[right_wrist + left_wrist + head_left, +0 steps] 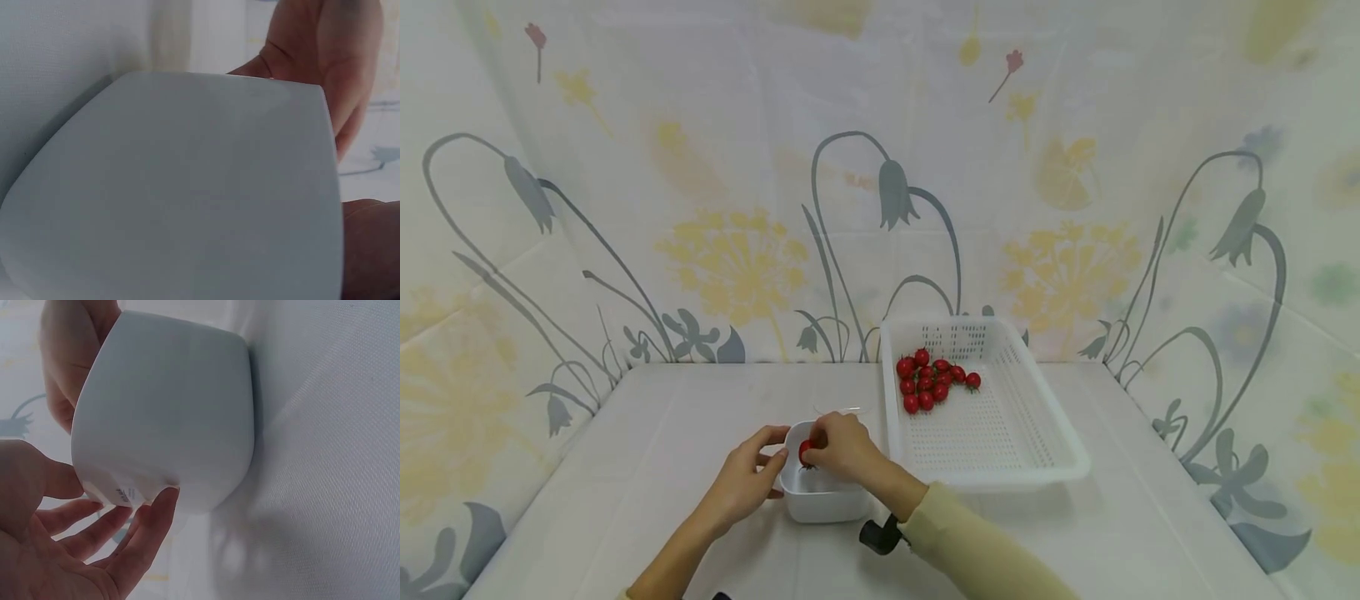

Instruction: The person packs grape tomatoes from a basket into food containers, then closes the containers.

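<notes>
On the table stands a small white square container point(827, 507). My left hand point(745, 479) grips its left side, with the thumb at the rim and the fingers point(147, 537) spread along the outer wall. Over the container's opening, my right hand point(844, 448) pinches a red cherry tomato point(806, 451) with a green stem, held low inside the rim. In the right wrist view the container's wall point(187, 187) hides most of the right hand.
A white perforated basket point(1071, 462) stands to the right, with several cherry tomatoes point(926, 384) clustered at its back left. Behind the container lies a clear, thin-edged item point(850, 409). A floral-patterned sheet point(737, 267) hangs behind the table.
</notes>
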Demonstrator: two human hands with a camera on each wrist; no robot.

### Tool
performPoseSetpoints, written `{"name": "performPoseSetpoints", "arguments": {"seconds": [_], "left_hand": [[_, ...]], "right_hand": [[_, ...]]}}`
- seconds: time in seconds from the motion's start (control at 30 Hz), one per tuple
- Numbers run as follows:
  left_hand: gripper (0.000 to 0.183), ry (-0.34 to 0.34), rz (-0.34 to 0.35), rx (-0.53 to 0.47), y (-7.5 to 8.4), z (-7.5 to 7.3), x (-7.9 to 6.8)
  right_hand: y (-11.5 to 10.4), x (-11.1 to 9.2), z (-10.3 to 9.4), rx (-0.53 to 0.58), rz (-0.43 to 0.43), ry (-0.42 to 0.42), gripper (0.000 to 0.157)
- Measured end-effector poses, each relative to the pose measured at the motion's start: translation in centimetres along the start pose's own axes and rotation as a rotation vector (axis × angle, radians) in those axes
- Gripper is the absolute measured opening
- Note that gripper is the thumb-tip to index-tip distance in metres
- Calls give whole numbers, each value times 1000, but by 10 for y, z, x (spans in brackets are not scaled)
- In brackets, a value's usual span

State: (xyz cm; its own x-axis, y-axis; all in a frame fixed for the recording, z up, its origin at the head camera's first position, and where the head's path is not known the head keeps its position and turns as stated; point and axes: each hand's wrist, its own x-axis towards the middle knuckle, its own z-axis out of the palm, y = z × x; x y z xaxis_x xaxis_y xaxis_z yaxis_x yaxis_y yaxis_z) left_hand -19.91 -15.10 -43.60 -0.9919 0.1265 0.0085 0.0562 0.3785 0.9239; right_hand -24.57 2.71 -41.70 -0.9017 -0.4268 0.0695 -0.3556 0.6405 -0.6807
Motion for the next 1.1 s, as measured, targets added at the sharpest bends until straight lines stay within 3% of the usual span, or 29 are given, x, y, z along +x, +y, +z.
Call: {"name": "performPoseSetpoints", "arguments": {"seconds": [0.2,0.43,0.73,1.1], "left_hand": [[34,15,7,-5,-2,1,1],[33,11,17,-12,-3,1,1],[32,17,6,-3,0,1,0],[33,11,11,6,-1,1,1]], "right_hand": [[1,4,11,-100,25,5,18],[6,4,19,-57,65,-35,21],[7,4,19,-32,51,-71,23],[3,4,17,-46,71,-74,20]]}}
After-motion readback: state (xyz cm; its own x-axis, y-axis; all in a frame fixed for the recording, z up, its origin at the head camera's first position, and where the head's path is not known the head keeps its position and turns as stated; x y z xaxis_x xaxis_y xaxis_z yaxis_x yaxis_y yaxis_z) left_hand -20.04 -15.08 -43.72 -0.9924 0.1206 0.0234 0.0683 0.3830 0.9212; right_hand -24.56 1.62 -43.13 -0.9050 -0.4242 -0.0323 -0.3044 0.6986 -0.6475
